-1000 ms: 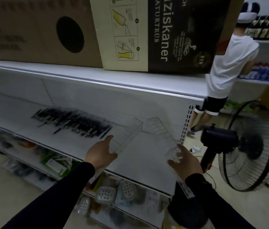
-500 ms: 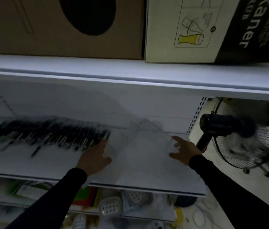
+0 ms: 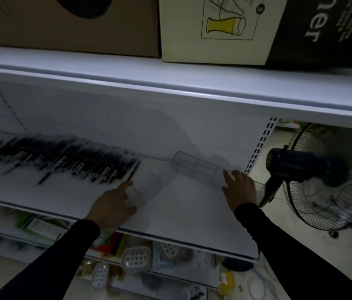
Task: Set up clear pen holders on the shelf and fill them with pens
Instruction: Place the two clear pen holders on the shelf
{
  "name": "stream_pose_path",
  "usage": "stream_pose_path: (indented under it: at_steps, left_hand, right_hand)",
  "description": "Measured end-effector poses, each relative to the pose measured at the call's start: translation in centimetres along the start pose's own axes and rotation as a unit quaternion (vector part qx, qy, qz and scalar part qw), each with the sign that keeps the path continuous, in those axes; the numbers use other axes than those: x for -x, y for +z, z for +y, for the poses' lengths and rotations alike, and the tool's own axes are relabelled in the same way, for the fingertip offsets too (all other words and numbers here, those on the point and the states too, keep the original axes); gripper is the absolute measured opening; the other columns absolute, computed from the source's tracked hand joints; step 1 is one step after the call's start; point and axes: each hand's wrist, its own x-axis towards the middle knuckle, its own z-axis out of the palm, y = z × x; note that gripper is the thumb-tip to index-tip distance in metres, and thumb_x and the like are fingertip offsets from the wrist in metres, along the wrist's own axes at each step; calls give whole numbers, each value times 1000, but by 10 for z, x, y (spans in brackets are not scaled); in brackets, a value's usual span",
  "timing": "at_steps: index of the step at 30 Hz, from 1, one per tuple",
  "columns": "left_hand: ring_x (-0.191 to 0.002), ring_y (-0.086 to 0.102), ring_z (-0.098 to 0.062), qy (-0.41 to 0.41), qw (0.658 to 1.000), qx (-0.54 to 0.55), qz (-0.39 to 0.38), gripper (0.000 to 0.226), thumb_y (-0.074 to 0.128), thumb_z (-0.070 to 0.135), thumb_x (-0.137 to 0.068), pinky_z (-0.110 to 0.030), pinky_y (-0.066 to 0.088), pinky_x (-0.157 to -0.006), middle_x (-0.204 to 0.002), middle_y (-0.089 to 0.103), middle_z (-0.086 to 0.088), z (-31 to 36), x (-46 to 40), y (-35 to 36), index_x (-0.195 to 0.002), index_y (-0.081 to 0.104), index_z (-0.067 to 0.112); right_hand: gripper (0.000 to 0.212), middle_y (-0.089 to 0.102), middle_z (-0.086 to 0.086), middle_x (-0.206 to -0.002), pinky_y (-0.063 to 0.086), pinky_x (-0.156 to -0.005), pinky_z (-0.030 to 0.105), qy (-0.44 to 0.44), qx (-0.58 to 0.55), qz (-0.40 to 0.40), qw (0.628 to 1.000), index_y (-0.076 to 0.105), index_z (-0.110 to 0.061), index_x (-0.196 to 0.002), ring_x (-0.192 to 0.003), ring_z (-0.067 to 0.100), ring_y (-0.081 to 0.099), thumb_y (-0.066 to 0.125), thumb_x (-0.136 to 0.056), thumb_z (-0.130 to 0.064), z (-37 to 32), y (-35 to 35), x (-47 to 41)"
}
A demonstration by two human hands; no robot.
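Two clear pen holders lie on the white shelf [image 3: 192, 213], forming a V. My left hand [image 3: 114, 204] grips the near end of the left clear holder [image 3: 149, 185], index finger stretched along its side. My right hand [image 3: 240, 189] touches the near end of the right clear holder [image 3: 199, 167] with straight fingers. That holder has dividers and angles toward the back wall. A long, blurred row of black pens [image 3: 62, 161] lies on the shelf to the left of both holders.
Above, an upper shelf [image 3: 170, 83] carries cardboard boxes [image 3: 214, 29]. A black standing fan [image 3: 322, 180] is just past the shelf's right end. The lower shelf holds soap dishes [image 3: 136, 258] and packaged goods.
Both holders have come down from the air onto the shelf and slid further back. My right hand has relaxed from holding its holder to touching it. The view has moved closer and lower.
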Motion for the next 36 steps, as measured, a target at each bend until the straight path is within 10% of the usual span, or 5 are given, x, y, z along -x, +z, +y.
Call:
stream_pose_path:
  at_steps: [11, 17, 25, 31, 36]
  left_hand:
    - [-115, 58, -14, 41, 995, -73, -57, 83, 69, 46, -85, -23, 47, -88, -138, 54, 1, -15, -4, -11, -151, 21, 37]
    - [-119, 55, -12, 63, 990, -88, -86, 82, 68, 50, -84, -20, 44, -89, -142, 51, 5, -10, -14, -11, -150, 20, 41]
    - [-117, 53, -15, 101, 980, -116, -128, 79, 68, 43, -87, -22, 42, -87, -140, 49, 1, 17, -28, -7, -150, 20, 44]
    - [-123, 52, -19, 126, 974, -120, -148, 79, 66, 40, -90, -27, 44, -94, -143, 47, -2, 39, -36, 6, -152, 17, 39]
    - [-122, 52, -20, 124, 975, -94, -161, 76, 60, 53, -90, -30, 43, -99, -141, 49, -2, 57, -35, 10, -152, 22, 32]
  right_hand:
    - [64, 5, 3, -162, -2, -119, 37, -42, -43, -122, 991, 10, -23, -153, -148, 19, 1, 18, -98, -54, -24, 3, -47]
    - [99, 31, 7, -153, 2, -117, 39, -87, -106, -57, 989, 37, -24, -146, -144, 24, 19, -9, -76, -78, -15, 4, -48]
    - [69, 16, -6, -160, -2, -118, 38, -61, -123, -135, 981, 22, -32, -150, -147, 12, 7, 5, -87, -56, -15, -2, -61]
    - [48, 46, 10, -141, 28, -109, 30, -78, -241, -56, 966, 51, -15, -136, -132, 26, 42, 50, -96, -41, -26, -14, -24]
    - [53, 40, 9, -145, 30, -105, 24, 2, -294, -82, 952, 44, -21, -143, -131, 25, 42, 52, -95, -42, -43, -4, 8]
